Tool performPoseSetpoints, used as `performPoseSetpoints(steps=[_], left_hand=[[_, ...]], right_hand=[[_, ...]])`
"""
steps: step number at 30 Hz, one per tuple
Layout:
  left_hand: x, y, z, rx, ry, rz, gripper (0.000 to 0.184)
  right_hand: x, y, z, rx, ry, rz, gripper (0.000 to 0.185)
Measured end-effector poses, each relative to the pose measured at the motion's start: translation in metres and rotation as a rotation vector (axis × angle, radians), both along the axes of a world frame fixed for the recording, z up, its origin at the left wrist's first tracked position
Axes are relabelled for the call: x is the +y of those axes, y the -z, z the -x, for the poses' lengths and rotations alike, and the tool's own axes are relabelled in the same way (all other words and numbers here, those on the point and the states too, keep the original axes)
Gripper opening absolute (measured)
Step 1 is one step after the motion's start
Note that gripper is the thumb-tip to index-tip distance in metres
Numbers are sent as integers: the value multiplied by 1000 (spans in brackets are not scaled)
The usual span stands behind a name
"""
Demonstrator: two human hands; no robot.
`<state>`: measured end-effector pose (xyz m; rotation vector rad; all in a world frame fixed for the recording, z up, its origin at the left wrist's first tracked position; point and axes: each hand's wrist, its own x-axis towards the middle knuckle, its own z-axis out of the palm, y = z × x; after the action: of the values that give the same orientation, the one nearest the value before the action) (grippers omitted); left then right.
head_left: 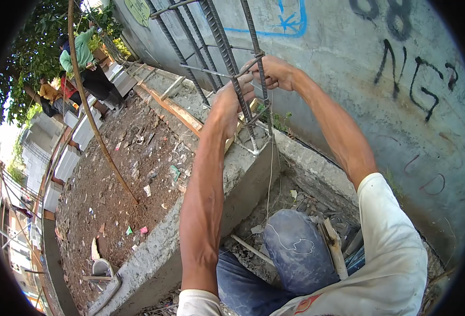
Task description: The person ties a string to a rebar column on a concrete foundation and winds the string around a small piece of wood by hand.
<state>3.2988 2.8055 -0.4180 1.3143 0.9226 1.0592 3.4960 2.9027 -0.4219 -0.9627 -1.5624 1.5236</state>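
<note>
The rebar cage (222, 39) stands on the corner of a concrete beam (243, 181), in front of a grey painted wall (338, 31). Its long bars are dark grey, with close raised ribs along their length. They run up past the top of the view and look slanted in it. Thinner rods cross between them; one stirrup (206, 70) shows a paler, smoother surface, and another, higher up, joins the bars near the top edge. At the foot of the nearest bar there is a light grey patch where it meets the rough concrete.

The left hand (228, 102) is at the near side of the cage, its fingers bent, with a ribbed bar passing in front of it. The right hand (275, 73) is at the bar nearest the wall, its fingers curled close to the left hand's fingertips. Whether either hand grips a bar or something thinner cannot be told. A thin pale cord (268, 203) hangs below the cage and ends in a loose, wavy loop on the person's denim-covered knee (296, 268).
</note>
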Motion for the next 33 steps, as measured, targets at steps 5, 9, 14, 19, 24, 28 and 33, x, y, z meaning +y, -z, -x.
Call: performPoseSetpoints(steps=[5, 9, 14, 19, 24, 28, 33], left_hand=[[1, -1, -8, -123, 95, 102, 60], [10, 12, 1, -391, 169, 110, 59], [-19, 26, 23, -560, 36, 56, 41], [-68, 59, 71, -863, -142, 52, 32], [-136, 82, 85, -923, -127, 129, 31], [-188, 96, 77, -1046, 30, 214, 35], [-249, 117, 62, -1071, 97, 192, 33]], right_hand=[[-20, -2, -3, -3, 33, 42, 20], [-17, 1, -6, -33, 100, 74, 21], [-28, 11, -19, -60, 8, 43, 25], [-52, 46, -45, -72, 58, -30, 29], [-131, 50, -44, -30, 274, -97, 35], [-170, 74, -23, 56, 355, -140, 43], [-211, 85, 30, -211, 559, -482, 57]])
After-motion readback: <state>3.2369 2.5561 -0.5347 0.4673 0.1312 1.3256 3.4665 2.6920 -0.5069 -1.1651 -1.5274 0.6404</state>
